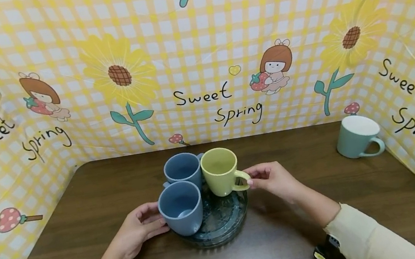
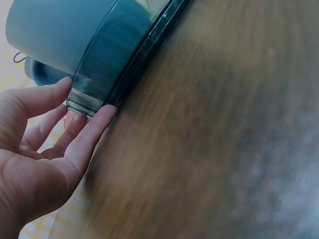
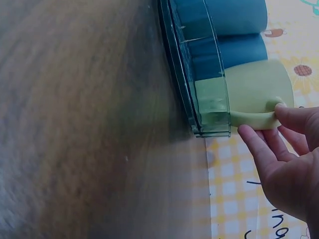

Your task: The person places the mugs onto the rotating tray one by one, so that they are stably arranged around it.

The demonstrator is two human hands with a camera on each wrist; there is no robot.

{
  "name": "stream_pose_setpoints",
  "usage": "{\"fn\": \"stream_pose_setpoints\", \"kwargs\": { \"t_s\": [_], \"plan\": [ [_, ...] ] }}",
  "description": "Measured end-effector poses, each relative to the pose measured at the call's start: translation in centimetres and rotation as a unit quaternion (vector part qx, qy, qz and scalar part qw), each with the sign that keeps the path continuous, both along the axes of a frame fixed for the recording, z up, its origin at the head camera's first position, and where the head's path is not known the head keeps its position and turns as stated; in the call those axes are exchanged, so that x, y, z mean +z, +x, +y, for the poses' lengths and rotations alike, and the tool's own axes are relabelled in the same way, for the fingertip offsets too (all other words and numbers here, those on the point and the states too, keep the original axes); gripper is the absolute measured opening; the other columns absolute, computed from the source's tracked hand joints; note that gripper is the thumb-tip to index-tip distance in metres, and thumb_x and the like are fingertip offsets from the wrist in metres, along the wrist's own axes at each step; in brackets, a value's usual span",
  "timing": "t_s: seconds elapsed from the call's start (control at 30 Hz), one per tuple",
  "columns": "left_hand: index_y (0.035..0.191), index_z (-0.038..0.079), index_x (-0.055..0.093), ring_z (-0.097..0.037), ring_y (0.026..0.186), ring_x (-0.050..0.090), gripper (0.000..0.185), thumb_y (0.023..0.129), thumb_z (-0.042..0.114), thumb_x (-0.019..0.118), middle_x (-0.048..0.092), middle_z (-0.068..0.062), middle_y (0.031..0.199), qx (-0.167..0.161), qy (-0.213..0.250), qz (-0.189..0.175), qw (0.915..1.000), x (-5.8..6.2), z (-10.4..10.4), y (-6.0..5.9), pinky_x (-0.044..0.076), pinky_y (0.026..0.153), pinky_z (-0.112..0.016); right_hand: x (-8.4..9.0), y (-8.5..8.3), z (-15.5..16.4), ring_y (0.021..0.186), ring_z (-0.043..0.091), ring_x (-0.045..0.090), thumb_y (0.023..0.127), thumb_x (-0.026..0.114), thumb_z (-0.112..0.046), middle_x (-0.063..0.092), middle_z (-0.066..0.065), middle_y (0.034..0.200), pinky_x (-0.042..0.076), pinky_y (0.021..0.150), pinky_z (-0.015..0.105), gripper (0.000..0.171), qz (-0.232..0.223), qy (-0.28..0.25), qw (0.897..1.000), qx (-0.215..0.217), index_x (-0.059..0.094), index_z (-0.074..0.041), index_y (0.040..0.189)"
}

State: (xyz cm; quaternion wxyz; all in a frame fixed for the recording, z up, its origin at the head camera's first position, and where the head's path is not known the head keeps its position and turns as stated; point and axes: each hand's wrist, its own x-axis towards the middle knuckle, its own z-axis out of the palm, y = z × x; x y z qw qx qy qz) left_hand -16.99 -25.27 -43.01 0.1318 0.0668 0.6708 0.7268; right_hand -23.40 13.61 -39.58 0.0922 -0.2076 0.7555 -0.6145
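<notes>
A round, clear blue-tinted tray (image 1: 224,226) with an upright rim sits on the table. On it stand a front blue mug (image 1: 181,222), a rear blue mug (image 1: 182,169) and a yellow-green mug (image 1: 219,183), all upright with their mouths up. At the tray's left side, my left hand (image 1: 137,230) grips its edge, fingertips on the rim and base in the left wrist view (image 2: 55,144). My right hand (image 1: 276,180) pinches the yellow-green mug's handle (image 3: 254,120) between thumb and fingers on the right. Inside, the front blue mug shows nothing but its bottom.
A teal mug (image 1: 357,138) stands at the back right of the brown wooden table (image 1: 301,232), its handle pointing right and a pale top showing. Yellow checked cloth (image 1: 195,50) walls the back and both sides. A black strap device (image 1: 326,253) shows by the right sleeve.
</notes>
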Motion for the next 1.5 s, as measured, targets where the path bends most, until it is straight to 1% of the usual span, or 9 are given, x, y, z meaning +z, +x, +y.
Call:
{"fn": "stream_pose_setpoints", "kwargs": {
  "t_s": [0.17,0.23,0.4,0.6,0.87,1.07,1.17,1.37,1.5],
  "plan": [
    [0.119,-0.002,0.054,-0.021,0.1,0.065,0.035,0.087,-0.003,0.07,0.058,-0.013,0.113,0.006,0.0,-0.005,1.0,-0.1,0.1,0.0,0.055,0.086,-0.046,0.1,-0.6,0.1,0.091,0.024,0.066,0.09,0.065,0.006,0.065,0.029,0.109,0.057,0.079,0.033,0.03,-0.008,-0.007,1.0,0.01,0.063,0.013,0.118],
    [0.117,-0.002,0.055,-0.021,0.099,0.065,0.033,0.087,-0.003,0.07,0.057,-0.013,0.112,0.009,-0.001,-0.008,0.9999,-0.1,0.1,0.0,0.054,0.086,-0.046,0.1,-0.8,0.0,0.091,0.023,0.066,0.09,0.064,0.006,0.065,0.029,0.109,0.057,0.078,0.033,0.029,-0.008,-0.005,1.0,0.011,0.063,0.013,0.119],
    [0.11,0.0,0.056,-0.022,0.097,0.065,0.027,0.087,-0.003,0.07,0.058,-0.014,0.109,0.015,-0.001,-0.011,0.9998,-0.2,0.2,0.0,0.055,0.085,-0.047,0.3,-1.2,-0.2,0.094,0.026,0.066,0.091,0.064,0.004,0.065,0.028,0.113,0.056,0.083,0.042,0.028,-0.005,0.002,1.0,0.002,0.064,0.011,0.119],
    [0.108,0.001,0.057,-0.022,0.094,0.066,0.027,0.086,-0.006,0.07,0.06,-0.014,0.106,0.015,0.002,-0.011,0.9998,-0.1,0.3,0.0,0.055,0.084,-0.045,0.3,-1.6,-0.5,0.098,0.032,0.066,0.092,0.062,0.007,0.064,0.029,0.114,0.057,0.082,0.039,0.028,0.001,0.005,1.0,-0.009,0.063,0.013,0.119],
    [0.117,-0.003,0.051,-0.02,0.098,0.065,0.04,0.083,-0.005,0.073,0.059,-0.013,0.111,0.011,-0.019,-0.012,0.9997,0.1,0.2,0.0,0.056,0.083,-0.044,0.3,-1.9,-0.9,0.102,0.034,0.065,0.092,0.061,0.006,0.064,0.028,0.116,0.055,0.085,0.043,0.03,0.008,0.001,1.0,-0.009,0.061,0.012,0.122],
    [0.133,-0.008,0.042,-0.021,0.107,0.06,0.063,0.08,-0.006,0.075,0.054,-0.016,0.123,0.03,-0.03,-0.004,0.9991,0.3,0.4,-0.1,0.056,0.085,-0.042,0.1,-1.6,-0.6,0.107,0.036,0.062,0.087,0.066,0.01,0.064,0.025,0.117,0.055,0.084,0.028,0.042,0.025,-0.014,0.999,-0.031,0.057,0.012,0.127],
    [0.139,-0.01,0.038,-0.021,0.111,0.058,0.07,0.081,-0.004,0.076,0.052,-0.019,0.128,0.036,-0.04,0.0,0.9986,0.5,0.4,-0.1,0.055,0.086,-0.04,0.0,-1.5,-0.3,0.105,0.034,0.063,0.085,0.068,0.01,0.065,0.024,0.115,0.054,0.084,0.026,0.044,0.035,-0.023,0.998,-0.037,0.058,0.01,0.127],
    [0.141,-0.01,0.039,-0.02,0.11,0.062,0.07,0.082,-0.001,0.076,0.052,-0.021,0.133,0.039,-0.058,0.005,0.9975,0.7,0.3,0.0,0.054,0.087,-0.034,-0.1,-1.2,0.2,0.103,0.031,0.064,0.085,0.071,0.006,0.066,0.02,0.114,0.054,0.083,0.026,0.039,0.039,-0.018,0.998,-0.05,0.062,0.006,0.123],
    [0.14,-0.012,0.04,-0.017,0.108,0.063,0.067,0.083,-0.002,0.074,0.056,-0.021,0.13,0.036,-0.046,0.008,0.9983,0.6,0.3,0.0,0.054,0.087,-0.034,0.0,-0.8,0.6,0.104,0.029,0.063,0.085,0.072,0.003,0.067,0.019,0.115,0.054,0.081,0.027,0.036,0.039,-0.012,0.997,-0.063,0.065,0.003,0.121]
  ]
}}
